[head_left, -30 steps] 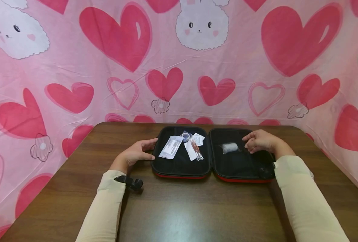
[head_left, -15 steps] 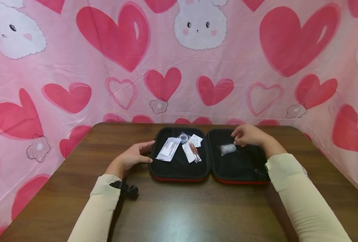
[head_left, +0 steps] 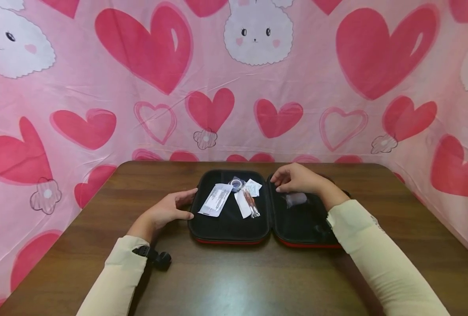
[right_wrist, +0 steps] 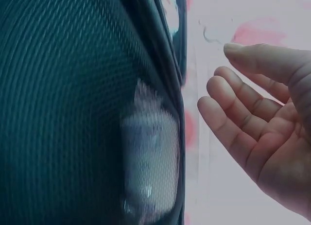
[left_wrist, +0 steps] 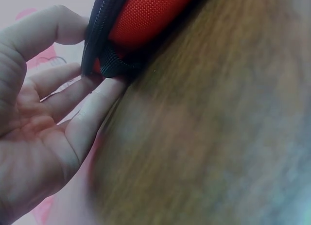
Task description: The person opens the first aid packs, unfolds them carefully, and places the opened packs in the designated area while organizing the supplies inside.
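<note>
A black case [head_left: 229,231] with red outer sides lies unfolded flat on the table. My left hand [head_left: 163,215] holds its left edge; in the left wrist view the thumb and fingers meet the zipped rim. Above the right half, near the hinge, my right hand [head_left: 299,180] hovers with loosely bent fingers and nothing in them. Below it, a white roll [head_left: 296,199] in clear wrap sits behind mesh, as the right wrist view shows. In the left half lie a long white packet [head_left: 216,201], a wrapped tape roll [head_left: 236,184], a small square packet [head_left: 253,188] and brown-and-silver sticks [head_left: 251,205].
The brown wooden table [head_left: 226,281] extends around the case. Behind it hangs a pink cloth [head_left: 246,118] printed with hearts and rabbits. A black wrist camera [head_left: 162,260] sticks out from the left cuff.
My right hand has moved left across the right half to near the hinge. The case has slid slightly nearer and left, with my left hand staying at its edge.
</note>
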The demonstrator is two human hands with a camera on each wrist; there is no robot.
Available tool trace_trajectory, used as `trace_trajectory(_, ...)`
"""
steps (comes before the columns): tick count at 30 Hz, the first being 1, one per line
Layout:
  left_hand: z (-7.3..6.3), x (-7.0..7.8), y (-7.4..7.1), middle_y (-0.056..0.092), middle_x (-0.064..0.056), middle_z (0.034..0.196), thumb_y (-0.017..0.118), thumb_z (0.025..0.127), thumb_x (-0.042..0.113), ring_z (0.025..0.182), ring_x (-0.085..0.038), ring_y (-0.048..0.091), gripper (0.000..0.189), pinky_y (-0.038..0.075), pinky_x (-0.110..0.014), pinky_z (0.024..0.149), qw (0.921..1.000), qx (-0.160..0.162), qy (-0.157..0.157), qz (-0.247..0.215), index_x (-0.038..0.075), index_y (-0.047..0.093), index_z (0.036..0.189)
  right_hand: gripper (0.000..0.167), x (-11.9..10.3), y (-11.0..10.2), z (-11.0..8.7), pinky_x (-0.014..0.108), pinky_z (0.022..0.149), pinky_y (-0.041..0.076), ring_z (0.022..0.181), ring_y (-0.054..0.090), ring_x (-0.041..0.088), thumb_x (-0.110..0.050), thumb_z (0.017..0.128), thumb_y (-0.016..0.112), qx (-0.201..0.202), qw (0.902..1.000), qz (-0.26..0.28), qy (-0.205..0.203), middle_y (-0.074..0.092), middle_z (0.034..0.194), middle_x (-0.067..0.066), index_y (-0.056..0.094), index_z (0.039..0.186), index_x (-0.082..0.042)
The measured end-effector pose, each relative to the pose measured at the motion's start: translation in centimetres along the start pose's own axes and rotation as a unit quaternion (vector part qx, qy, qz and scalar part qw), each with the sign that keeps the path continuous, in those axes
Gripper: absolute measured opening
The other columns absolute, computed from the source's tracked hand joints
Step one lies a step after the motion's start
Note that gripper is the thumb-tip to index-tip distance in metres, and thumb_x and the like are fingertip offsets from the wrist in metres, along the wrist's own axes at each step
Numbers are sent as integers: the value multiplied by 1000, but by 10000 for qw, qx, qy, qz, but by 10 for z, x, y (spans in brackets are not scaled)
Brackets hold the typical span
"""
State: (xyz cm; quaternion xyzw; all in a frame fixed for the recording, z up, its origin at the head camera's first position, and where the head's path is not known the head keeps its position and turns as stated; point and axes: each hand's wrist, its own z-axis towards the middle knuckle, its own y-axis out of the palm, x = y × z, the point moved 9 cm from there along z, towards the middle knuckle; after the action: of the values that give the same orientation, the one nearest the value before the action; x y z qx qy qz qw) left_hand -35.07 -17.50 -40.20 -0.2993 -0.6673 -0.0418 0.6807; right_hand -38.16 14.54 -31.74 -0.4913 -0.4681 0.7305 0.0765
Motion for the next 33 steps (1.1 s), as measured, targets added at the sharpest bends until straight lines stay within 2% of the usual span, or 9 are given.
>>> trace_trajectory(4, -2, 0, 0, 41, -21, 149, 76, 80, 4, 138, -39, 34, 82, 23, -57, 113, 10000, -12, 64, -39, 6, 35, 151, 23, -13, 11, 13, 32, 75, 56, 82, 66, 19, -4, 82, 75, -116, 9997, 12, -232, 70, 90, 8, 69, 104, 4)
trace_trajectory(10, -3, 1, -1, 42, -22, 148, 77, 79, 4, 138, -39, 35, 82, 24, -56, 113, 10000, -20, 80, -44, 6, 36, 151, 27, -20, 25, 29, 33, 79, 55, 83, 65, 19, -3, 82, 75, -345, 9983, 257, -396, 70, 99, 17, 69, 107, 5)
trace_trajectory(16, -4, 4, 0, 42, -22, 147, 76, 79, 4, 137, -39, 36, 82, 24, -57, 112, 9998, -40, 171, -21, 5, 36, 151, 29, -16, 36, 42, 33, 78, 56, 84, 66, 24, 0, 82, 75, -478, 9965, 614, -320, 70, 102, 18, 69, 109, 5)
trace_trajectory(21, -3, 0, 0, 43, -20, 148, 76, 80, 5, 137, -38, 36, 82, 23, -57, 113, 9998, -61, 180, 10, 6, 36, 151, 31, -9, 45, 50, 32, 76, 56, 85, 65, 25, -1, 81, 76, -575, 9951, 778, -186, 70, 103, 18, 69, 110, 5)
trace_trajectory(26, -2, -1, -1, 43, -19, 148, 76, 80, 4, 137, -38, 35, 81, 22, -58, 113, 9998, -50, 172, -10, 8, 36, 151, 35, -7, 52, 59, 30, 77, 56, 89, 65, 23, -2, 79, 77, -611, 9965, 552, -127, 69, 103, 15, 68, 112, 5)
trace_trajectory(33, -3, -2, -1, 42, -19, 148, 76, 80, 5, 138, -38, 35, 82, 23, -59, 112, 9999, -43, 128, 1, 9, 36, 151, 43, -7, 63, 68, 27, 74, 54, 87, 63, 19, -11, 76, 82, -649, 9979, 23, -14, 70, 99, 10, 68, 114, 4)
